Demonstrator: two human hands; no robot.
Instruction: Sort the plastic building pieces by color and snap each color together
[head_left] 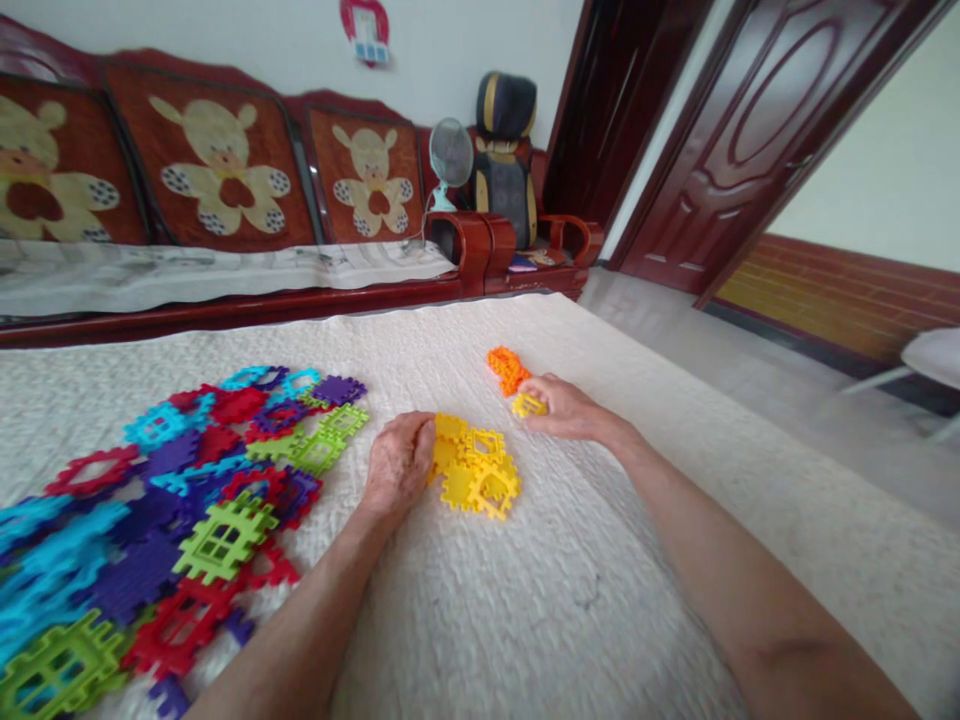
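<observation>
Several yellow interlocking plastic pieces (480,468) lie in a group at the middle of the cloth-covered surface. My left hand (403,460) rests against the left edge of this group, its fingers curled together; what they hold, if anything, is hidden. Farther right, my right hand (559,405) pinches a single yellow piece (529,405) between thumb and fingers. Just behind that piece sits a small orange pile (508,368). To the left spreads a large mixed heap of blue, purple, red and green pieces (225,540).
The pale quilted cloth (600,600) covers the surface. Behind it stand a wooden sofa (480,250) with bear-patterned cushions (225,165), a small fan (451,155) and a chair with a black and tan cover (504,180). A dark red door (735,150) is at the right.
</observation>
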